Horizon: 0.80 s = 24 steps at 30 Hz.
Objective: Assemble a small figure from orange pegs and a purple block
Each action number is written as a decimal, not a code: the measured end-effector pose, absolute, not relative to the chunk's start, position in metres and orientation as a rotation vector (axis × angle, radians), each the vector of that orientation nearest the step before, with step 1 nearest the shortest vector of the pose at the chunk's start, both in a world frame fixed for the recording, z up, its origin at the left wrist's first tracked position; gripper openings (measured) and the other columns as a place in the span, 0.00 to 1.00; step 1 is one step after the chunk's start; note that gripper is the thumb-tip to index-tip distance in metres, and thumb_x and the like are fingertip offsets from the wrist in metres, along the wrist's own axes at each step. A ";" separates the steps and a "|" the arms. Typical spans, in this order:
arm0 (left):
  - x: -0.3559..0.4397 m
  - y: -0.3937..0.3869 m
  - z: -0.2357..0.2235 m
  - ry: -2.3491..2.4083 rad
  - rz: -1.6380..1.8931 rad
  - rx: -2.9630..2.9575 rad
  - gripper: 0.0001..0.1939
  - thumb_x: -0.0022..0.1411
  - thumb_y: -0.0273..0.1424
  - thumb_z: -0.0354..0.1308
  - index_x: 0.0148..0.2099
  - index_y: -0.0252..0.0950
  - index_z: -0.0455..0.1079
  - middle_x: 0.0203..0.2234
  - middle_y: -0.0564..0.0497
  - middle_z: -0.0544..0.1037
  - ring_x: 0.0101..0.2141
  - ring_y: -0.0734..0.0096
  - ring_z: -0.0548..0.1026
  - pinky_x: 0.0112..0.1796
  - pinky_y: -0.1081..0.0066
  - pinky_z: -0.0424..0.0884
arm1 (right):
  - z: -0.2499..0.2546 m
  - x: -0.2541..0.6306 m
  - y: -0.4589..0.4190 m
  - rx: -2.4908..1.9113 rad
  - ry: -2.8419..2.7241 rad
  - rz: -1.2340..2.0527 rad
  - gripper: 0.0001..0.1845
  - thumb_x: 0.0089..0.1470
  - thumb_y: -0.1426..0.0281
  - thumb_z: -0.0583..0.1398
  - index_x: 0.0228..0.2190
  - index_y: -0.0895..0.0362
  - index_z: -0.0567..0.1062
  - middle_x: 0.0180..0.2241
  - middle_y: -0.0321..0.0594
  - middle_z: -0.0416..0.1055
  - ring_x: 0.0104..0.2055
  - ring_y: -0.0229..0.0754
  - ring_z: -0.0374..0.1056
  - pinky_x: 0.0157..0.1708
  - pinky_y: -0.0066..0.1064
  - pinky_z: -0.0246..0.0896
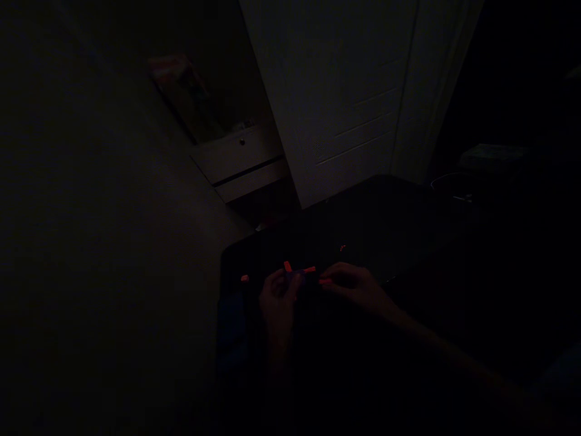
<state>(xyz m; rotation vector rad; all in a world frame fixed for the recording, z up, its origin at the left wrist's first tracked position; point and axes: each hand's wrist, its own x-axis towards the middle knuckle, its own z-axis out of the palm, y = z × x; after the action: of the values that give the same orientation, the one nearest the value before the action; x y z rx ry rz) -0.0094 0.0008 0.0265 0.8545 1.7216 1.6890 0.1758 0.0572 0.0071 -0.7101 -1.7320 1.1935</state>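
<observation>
Head view: the left hand (278,298) is clamping a red-pronged purple piece (296,276), the right hand (356,281) is pinching a red piece (325,281) beside it, over the counter (381,212); fingers (336,270) are partly hiding both. An orange piece (245,278) and a blue object (231,327) are lying near the left edge; a pale panel (345,115) is standing beyond the far edge.

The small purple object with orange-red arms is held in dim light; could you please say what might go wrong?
In this dimness, the left hand could lose its grip on that purple object. The short orange-red piece in the right hand might slip and be hard to spot on the dark tabletop. The small loose orange piece near the left edge could be knocked off.
</observation>
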 end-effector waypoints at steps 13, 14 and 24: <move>0.012 -0.002 0.034 1.324 1.761 0.659 0.20 0.47 0.38 0.76 0.39 0.33 0.76 0.34 0.48 0.83 0.37 0.67 0.80 0.40 0.71 0.73 | 0.018 0.166 0.043 -0.599 -1.686 0.802 0.06 0.62 0.68 0.65 0.40 0.50 0.84 0.42 0.42 0.79 0.44 0.45 0.78 0.45 0.36 0.74; 0.014 -0.002 0.035 1.304 1.757 0.651 0.20 0.47 0.38 0.76 0.39 0.33 0.76 0.34 0.48 0.83 0.37 0.67 0.80 0.40 0.71 0.73 | 0.018 0.165 0.043 -0.606 -1.686 0.802 0.06 0.62 0.68 0.66 0.40 0.50 0.84 0.42 0.42 0.79 0.44 0.45 0.77 0.45 0.36 0.74; 0.017 -0.006 0.040 1.293 1.699 0.617 0.21 0.48 0.38 0.76 0.41 0.34 0.74 0.30 0.49 0.84 0.32 0.68 0.81 0.35 0.72 0.72 | 0.023 0.161 0.034 -0.787 -1.511 1.114 0.07 0.56 0.64 0.69 0.37 0.52 0.81 0.38 0.39 0.82 0.41 0.47 0.79 0.45 0.38 0.73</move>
<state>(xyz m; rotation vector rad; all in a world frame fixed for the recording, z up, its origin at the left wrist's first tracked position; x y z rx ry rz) 0.0166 -0.0059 0.0396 0.6167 1.2934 1.6989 0.1611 0.0341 0.0229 -0.7871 -1.5107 1.1136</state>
